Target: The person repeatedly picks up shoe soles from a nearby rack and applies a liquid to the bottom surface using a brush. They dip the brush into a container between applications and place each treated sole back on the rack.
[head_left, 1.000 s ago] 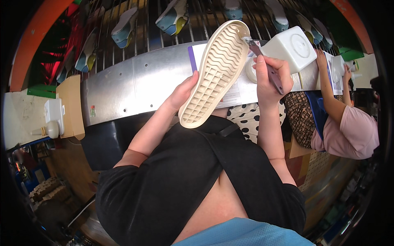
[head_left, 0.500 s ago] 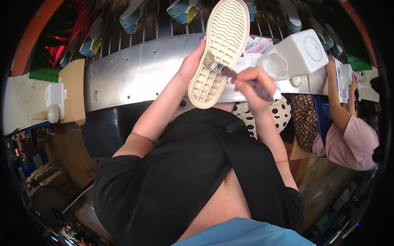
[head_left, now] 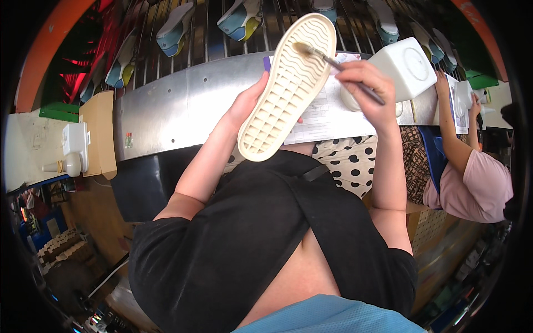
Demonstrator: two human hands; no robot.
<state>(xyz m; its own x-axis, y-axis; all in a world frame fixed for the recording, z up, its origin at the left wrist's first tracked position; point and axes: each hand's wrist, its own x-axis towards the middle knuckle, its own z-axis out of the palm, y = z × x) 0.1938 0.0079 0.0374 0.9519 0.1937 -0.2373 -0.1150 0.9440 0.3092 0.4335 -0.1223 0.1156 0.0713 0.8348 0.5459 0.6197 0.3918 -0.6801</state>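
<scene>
A cream shoe sole is held up tilted in front of me, its tread of wavy ridges and square hollows facing me. My left hand grips its left edge, with most of the fingers hidden behind it. In my right hand is a flat paintbrush with a dark handle, pinched between thumb and fingers. The bristles rest on the wavy ridges near the sole's upper end. Behind my right hand stands a white plastic container, partly covering printed sheets on the metal table.
The metal worktop has a cardboard piece at its left end. Beyond it, several blue-and-grey shoe parts sit on a roller rack. A co-worker in a pink top works at the right.
The brush has moved from the sole's middle up to the wavy ridges near its top. My right hand has shifted up and right; the sole has dropped slightly leftward and tilted more.
</scene>
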